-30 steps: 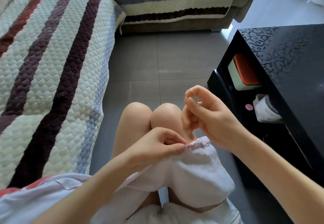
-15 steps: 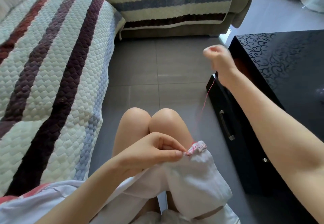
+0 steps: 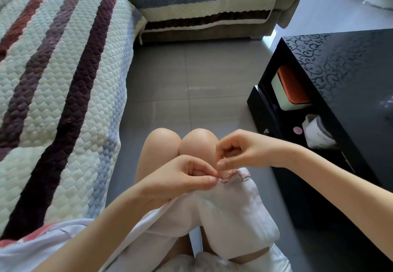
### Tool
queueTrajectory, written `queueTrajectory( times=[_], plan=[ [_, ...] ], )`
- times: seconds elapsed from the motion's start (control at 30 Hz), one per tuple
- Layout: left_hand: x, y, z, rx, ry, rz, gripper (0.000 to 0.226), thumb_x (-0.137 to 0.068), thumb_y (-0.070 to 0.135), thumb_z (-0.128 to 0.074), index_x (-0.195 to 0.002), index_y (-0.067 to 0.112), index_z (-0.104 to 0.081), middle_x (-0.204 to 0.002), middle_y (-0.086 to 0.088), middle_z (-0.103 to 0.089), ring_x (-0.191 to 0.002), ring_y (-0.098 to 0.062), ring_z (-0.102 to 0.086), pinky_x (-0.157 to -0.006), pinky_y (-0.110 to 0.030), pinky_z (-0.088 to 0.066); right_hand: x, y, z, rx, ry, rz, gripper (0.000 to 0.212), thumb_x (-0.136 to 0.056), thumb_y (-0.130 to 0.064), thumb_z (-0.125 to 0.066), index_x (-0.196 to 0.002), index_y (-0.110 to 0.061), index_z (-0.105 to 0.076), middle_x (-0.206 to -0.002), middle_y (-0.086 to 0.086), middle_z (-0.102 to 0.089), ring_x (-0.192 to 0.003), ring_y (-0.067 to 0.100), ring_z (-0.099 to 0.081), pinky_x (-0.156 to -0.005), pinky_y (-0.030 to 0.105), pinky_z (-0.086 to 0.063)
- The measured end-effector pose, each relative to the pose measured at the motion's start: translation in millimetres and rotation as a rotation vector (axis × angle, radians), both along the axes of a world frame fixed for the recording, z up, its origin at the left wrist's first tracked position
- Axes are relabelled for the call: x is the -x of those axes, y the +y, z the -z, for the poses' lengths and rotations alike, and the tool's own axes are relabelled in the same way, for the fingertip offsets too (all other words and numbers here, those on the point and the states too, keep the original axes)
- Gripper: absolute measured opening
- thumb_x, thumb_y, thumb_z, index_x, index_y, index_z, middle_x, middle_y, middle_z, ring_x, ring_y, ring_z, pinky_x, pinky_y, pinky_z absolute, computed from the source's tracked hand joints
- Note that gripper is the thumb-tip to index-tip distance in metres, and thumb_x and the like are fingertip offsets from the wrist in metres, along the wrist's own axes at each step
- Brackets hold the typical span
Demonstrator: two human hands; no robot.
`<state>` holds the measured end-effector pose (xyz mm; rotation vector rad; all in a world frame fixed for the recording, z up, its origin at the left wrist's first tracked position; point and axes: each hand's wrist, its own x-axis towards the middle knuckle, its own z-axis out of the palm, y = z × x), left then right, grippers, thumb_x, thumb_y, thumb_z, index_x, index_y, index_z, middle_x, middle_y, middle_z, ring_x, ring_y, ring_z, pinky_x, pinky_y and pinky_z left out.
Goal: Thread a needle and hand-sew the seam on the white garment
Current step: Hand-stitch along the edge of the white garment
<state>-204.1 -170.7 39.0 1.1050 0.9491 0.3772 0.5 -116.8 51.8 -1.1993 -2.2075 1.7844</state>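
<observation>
The white garment (image 3: 229, 210) is soft, faintly wrinkled cloth, draped over the person's lap and 2 bare knees (image 3: 161, 142). Its top edge is bunched into a narrow puckered seam (image 3: 241, 176) marked with pink stitches. 1 thin red thread (image 3: 228, 175) lies in loose loops on that seam.

The left hand (image 3: 178, 180) pinches the garment's edge between thumb and forefinger at the seam's left end, with the other fingers curled under. The right hand (image 3: 244, 150) sits just above the seam, fingers curled and thumb tip pressed toward the forefinger. The needle is too small to make out, so I cannot tell what this hand grasps, if anything.

To the left and ahead are 2 sofa sections under a quilted cover (image 3: 53, 101), diamond-textured, cream with maroon, red and blue-grey stripes. Smooth grey floor tiles (image 3: 191, 80) run between them and a glossy black table (image 3: 350, 69) on the right, its top patterned with scrolls. Its open shelf holds 1 rounded pale box with an orange lid (image 3: 291, 90), 1 small pink disc (image 3: 297, 130) and 1 crumpled white item (image 3: 316, 133).
</observation>
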Motion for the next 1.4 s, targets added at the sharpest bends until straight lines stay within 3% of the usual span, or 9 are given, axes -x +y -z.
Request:
queueTrajectory(
  times=[0.23,0.37,0.5,0.67,0.73,0.83,1.1,1.27,1.4],
  plan=[
    [0,-4,0,-0.002,-0.022,0.009,0.008,-0.082,0.016,-0.070,-0.085,0.018,-0.077,-0.090,-0.002,-0.075,-0.086,-0.007,-0.066,-0.084,-0.019,-0.050,14,53,15,-0.266,0.051,0.463,0.015,-0.085,-0.010,-0.070,-0.071,-0.013,-0.064,-0.065,0.004,-0.052,-0.063,0.015,-0.042,-0.062,0.029,-0.033],
    [0,-5,1,0.018,-0.024,0.029,0.007,-0.087,0.009,-0.068,-0.090,0.012,-0.074,-0.084,0.004,-0.074,-0.082,-0.003,-0.066,-0.079,-0.015,-0.049,12,108,46,-0.568,-0.337,0.871,0.010,-0.087,-0.022,-0.061,-0.082,-0.015,-0.067,-0.077,-0.003,-0.064,-0.081,0.021,-0.059,-0.067,0.027,-0.037],
    [-1,-5,0,0.016,-0.014,0.016,0.011,-0.081,0.015,-0.069,-0.090,0.012,-0.074,-0.084,0.002,-0.074,-0.080,-0.004,-0.064,-0.080,-0.016,-0.049,-7,126,65,-0.447,-0.564,1.117,0.021,-0.091,-0.026,-0.056,-0.105,-0.013,-0.066,-0.112,0.008,-0.068,-0.106,0.029,-0.060,-0.079,0.028,-0.041],
    [2,-2,2,0.000,-0.005,0.022,0.009,-0.088,0.007,-0.067,-0.089,0.012,-0.075,-0.084,0.001,-0.073,-0.079,-0.004,-0.065,-0.079,-0.015,-0.049,6,64,25,-0.230,-0.026,0.560,0.020,-0.084,-0.033,-0.072,-0.098,-0.020,-0.073,-0.092,-0.006,-0.068,-0.078,0.009,-0.059,-0.067,0.023,-0.043],
    [2,-2,1,-0.006,-0.011,0.019,0.009,-0.087,0.009,-0.069,-0.088,0.014,-0.075,-0.087,-0.002,-0.074,-0.082,-0.005,-0.064,-0.079,-0.015,-0.049,8,27,5,-0.045,-0.035,0.196,0.028,-0.083,-0.044,-0.068,-0.098,-0.021,-0.074,-0.080,-0.004,-0.064,-0.065,0.009,-0.050,-0.057,0.022,-0.038],
    [0,-2,1,-0.023,-0.020,0.022,0.017,-0.080,0.018,-0.067,-0.093,0.013,-0.077,-0.101,-0.016,-0.072,-0.091,-0.011,-0.062,-0.088,-0.023,-0.047,7,-2,-5,0.056,-0.137,-0.088,0.039,-0.082,-0.050,-0.066,-0.094,-0.014,-0.073,-0.082,0.001,-0.070,-0.077,0.015,-0.064,-0.076,0.039,-0.052],
    [0,-2,2,0.005,-0.024,0.000,0.017,-0.078,0.019,-0.067,-0.091,0.011,-0.076,-0.092,-0.006,-0.073,-0.087,-0.009,-0.063,-0.082,-0.019,-0.048,7,5,-7,-0.005,-0.093,-0.088,0.028,-0.087,-0.032,-0.068,-0.079,-0.006,-0.068,-0.072,0.018,-0.061,-0.069,0.017,-0.051,-0.069,0.036,-0.038],
    [1,-3,-1,0.012,-0.024,0.024,0.009,-0.088,0.005,-0.066,-0.089,0.010,-0.073,-0.083,0.002,-0.074,-0.079,-0.003,-0.065,-0.074,-0.014,-0.048,13,18,-4,-0.097,-0.087,0.103,0.029,-0.088,-0.032,-0.067,-0.068,-0.011,-0.061,-0.059,-0.003,-0.034,-0.058,0.012,-0.028,-0.055,0.029,-0.025],
    [-1,-3,-5,0.021,-0.022,0.035,0.012,-0.089,0.001,-0.061,-0.090,0.007,-0.071,-0.080,0.006,-0.074,-0.077,-0.001,-0.066,-0.073,-0.012,-0.048,17,36,7,-0.286,-0.137,0.316,0.030,-0.087,-0.029,-0.068,-0.075,-0.002,-0.065,-0.055,-0.004,-0.037,-0.046,0.006,-0.029,-0.047,0.019,-0.026]
  ],
)
